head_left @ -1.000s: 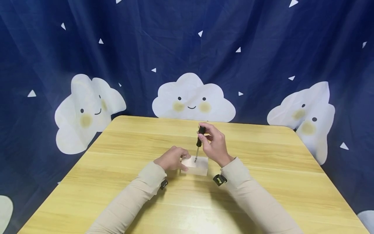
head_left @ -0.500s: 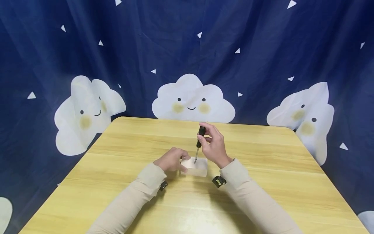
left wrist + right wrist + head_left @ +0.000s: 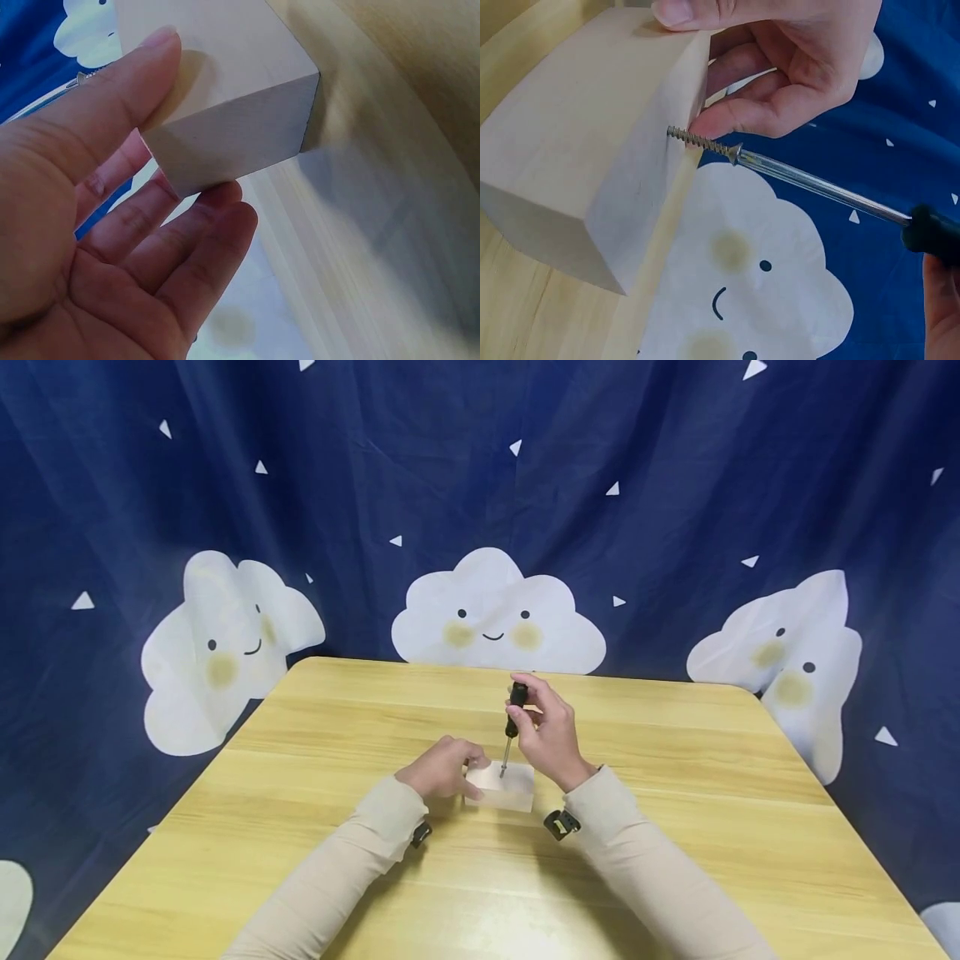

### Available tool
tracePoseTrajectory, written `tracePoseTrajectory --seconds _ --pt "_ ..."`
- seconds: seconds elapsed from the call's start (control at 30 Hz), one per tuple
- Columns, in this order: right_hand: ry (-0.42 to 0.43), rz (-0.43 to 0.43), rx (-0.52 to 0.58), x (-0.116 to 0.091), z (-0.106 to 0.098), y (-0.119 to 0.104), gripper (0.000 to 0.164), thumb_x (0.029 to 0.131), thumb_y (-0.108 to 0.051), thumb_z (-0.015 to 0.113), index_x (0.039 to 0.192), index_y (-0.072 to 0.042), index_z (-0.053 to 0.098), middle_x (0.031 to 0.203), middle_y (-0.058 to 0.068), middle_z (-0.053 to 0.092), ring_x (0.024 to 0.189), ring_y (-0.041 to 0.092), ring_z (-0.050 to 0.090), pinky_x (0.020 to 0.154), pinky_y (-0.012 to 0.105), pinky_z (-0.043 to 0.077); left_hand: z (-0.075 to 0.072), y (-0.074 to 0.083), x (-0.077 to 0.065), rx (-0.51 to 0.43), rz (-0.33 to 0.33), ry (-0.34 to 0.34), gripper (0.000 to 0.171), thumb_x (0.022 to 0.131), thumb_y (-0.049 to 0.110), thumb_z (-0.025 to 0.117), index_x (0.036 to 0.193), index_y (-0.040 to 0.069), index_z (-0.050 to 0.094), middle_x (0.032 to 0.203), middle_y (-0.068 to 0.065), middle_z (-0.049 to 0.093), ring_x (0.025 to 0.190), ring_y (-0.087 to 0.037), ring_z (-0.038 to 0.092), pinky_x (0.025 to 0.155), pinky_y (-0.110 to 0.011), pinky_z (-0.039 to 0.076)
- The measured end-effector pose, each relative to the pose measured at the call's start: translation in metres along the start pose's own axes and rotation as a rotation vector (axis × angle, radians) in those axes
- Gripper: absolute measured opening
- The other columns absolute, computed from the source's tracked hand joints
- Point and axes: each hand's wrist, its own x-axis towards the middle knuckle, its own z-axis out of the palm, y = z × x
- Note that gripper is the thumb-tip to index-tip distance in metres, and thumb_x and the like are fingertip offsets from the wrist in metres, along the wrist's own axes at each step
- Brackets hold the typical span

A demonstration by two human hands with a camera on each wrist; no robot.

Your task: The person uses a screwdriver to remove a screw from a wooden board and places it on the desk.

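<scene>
A pale wooden block [image 3: 501, 795] lies on the table, its left end gripped between the thumb and fingers of my left hand [image 3: 441, 767]. My right hand [image 3: 553, 732] holds a screwdriver by its black handle [image 3: 514, 710], thumb and fingers around it. The screwdriver's metal shaft [image 3: 817, 184] slants down to a screw [image 3: 701, 141], with its tip at the screw's head. Most of the threaded length shows outside the block, and the screw's point is at the block's upper face. In the left wrist view, my thumb [image 3: 142, 67] presses one face of the block.
The wood-grain table [image 3: 300, 827] extends around both hands. A dark blue curtain [image 3: 345, 460] with smiling white clouds hangs behind and beside it. A black strap mount [image 3: 562, 823] sits at the right wrist, and another [image 3: 422, 834] at the left.
The hands, block and screwdriver keep nearly the same places. The whole head view shifts slightly, and the right wrist turns a little.
</scene>
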Motion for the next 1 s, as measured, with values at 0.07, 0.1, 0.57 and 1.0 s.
tracePoseTrajectory --seconds 0.07,0.1,0.57,1.0 --pt "-0.015 -0.025 0.004 0.0 0.0 0.0 0.039 0.078 0.025 0.063 0.115 0.017 0.055 0.095 0.03 0.062 0.078 0.04 0.067 0.062 0.041 0.059 0.0 0.0 0.0 0.001 0.001 0.001 0.045 0.068 0.02 0.088 0.107 0.007 0.071 0.105 -0.005 0.07 0.093 -0.017 0.062 0.088 -0.033 0.051" --pt "-0.018 -0.027 0.011 0.0 0.001 -0.001 0.039 0.077 0.024 0.066 0.114 0.017 0.056 0.096 0.03 0.061 0.079 0.04 0.067 0.063 0.041 0.059 0.0 0.0 0.0 0.001 0.002 0.001 0.045 0.068 0.02 0.088 0.108 0.007 0.071 0.106 -0.005 0.07 0.094 -0.017 0.062 0.088 -0.033 0.051" --pt "-0.039 -0.051 0.041 0.001 -0.002 -0.002 0.037 0.076 0.024 0.067 0.111 0.016 0.057 0.093 0.028 0.059 0.076 0.04 0.066 0.062 0.04 0.059 0.0 0.001 -0.001 0.01 -0.009 -0.01 0.047 0.069 0.02 0.088 0.11 0.007 0.07 0.109 -0.005 0.07 0.099 -0.018 0.062 0.09 -0.033 0.05" --pt "0.0 -0.018 0.114 -0.002 0.002 0.013 0.031 0.074 0.022 0.07 0.103 0.013 0.06 0.093 0.025 0.058 0.075 0.037 0.065 0.064 0.033 0.059 0.0 0.001 -0.002 0.005 -0.01 -0.008 0.047 0.07 0.019 0.088 0.111 0.007 0.07 0.11 -0.006 0.07 0.1 -0.019 0.062 0.091 -0.034 0.05"
